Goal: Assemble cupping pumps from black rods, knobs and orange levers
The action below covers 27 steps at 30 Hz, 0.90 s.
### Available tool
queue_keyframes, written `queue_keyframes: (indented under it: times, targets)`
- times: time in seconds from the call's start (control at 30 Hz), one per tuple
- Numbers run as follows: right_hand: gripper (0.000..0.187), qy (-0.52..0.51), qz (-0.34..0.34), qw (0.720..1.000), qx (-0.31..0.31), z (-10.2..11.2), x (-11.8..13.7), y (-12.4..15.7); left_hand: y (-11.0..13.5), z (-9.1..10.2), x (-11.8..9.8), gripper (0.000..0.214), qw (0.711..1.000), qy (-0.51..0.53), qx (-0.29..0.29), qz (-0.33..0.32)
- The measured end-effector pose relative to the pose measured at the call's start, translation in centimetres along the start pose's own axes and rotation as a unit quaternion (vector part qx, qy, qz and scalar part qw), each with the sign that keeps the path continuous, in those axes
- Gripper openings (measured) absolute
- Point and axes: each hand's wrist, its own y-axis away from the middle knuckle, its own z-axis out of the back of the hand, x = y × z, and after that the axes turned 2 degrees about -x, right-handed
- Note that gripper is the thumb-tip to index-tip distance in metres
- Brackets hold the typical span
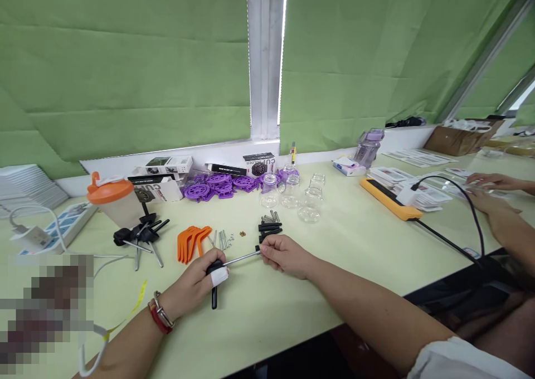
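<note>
My left hand [193,283] is closed around the black end of a metal rod [242,258]; a black handle-like piece sticks down below the fingers. White tape wraps one finger of that hand. At the rod's other end, my right hand [286,255] pinches a small black piece [257,249] against the tip. Just behind the right hand lie black cylindrical parts [270,228] and metal springs [272,217]. Left of them are screws [223,239], small brass-coloured bits [242,234] and orange bent pieces [193,242]. Similar black-ended rods [142,235] form a pile farther left.
Clear jars [309,209], purple spoked parts [213,188] and printed boxes [161,186] line the back. An orange-lidded cup [112,195] and power strip [77,228] stand left. At right are an orange power strip [388,200], a purple bottle [369,147] and another person's hands [487,192].
</note>
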Motion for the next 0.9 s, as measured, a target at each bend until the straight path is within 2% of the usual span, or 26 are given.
queue_keyframes:
  times: [0.17,0.43,0.63,0.9]
  targets:
    - [0.032,-0.029,0.01,1.0,0.0,-0.09,0.03,0.04,0.06,0.01,-0.02,0.024,1.0,0.005,0.002,0.005]
    - [0.033,0.011,-0.001,1.0,0.001,-0.16,0.33,0.13,0.07,-0.08,0.18,0.023,1.0,0.01,0.004,0.003]
    - [0.03,-0.018,0.009,1.0,-0.003,-0.13,0.22,0.1,-0.13,-0.05,0.14,0.025,1.0,0.002,0.004,0.004]
    - [0.034,0.005,-0.001,1.0,0.008,-0.13,0.29,0.12,0.03,0.0,-0.02,0.025,1.0,-0.015,0.002,0.0]
